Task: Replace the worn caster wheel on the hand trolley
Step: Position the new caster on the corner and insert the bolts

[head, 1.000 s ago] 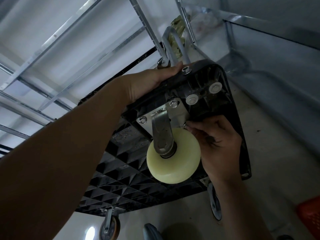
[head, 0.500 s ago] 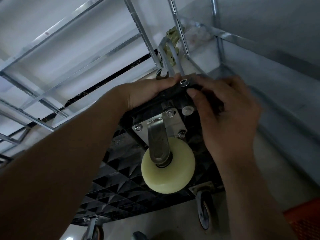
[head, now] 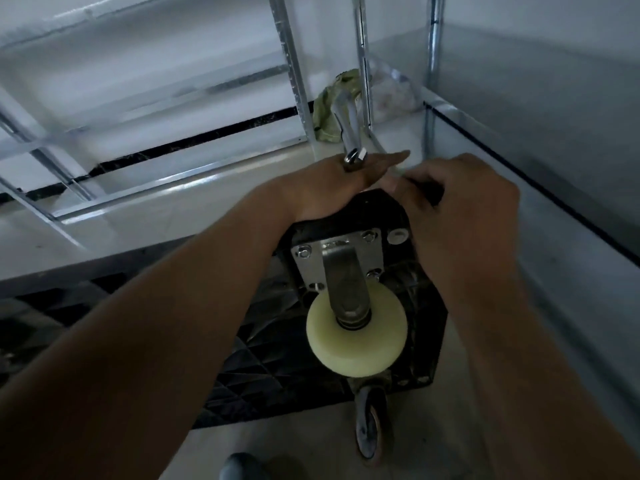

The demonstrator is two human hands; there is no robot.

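A pale, smooth floor (head: pixel 242 452) fills the lower part of the view, dimly lit. Beyond stands a metal shelving rack (head: pixel 294 81) with bright uprights and crossbars, against a whitish wall (head: pixel 138 46). A crumpled greenish cloth (head: pixel 327 109) lies at the foot of an upright. On the right runs a grey panel (head: pixel 554 116) with a dark edge

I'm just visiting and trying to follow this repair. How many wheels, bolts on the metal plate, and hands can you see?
Wheels: 2, a pale yellow wheel and a dark wheel below it
Bolts on the plate: 4 ()
Hands: 2, left hand and right hand, both at the trolley's top edge
Total: 8
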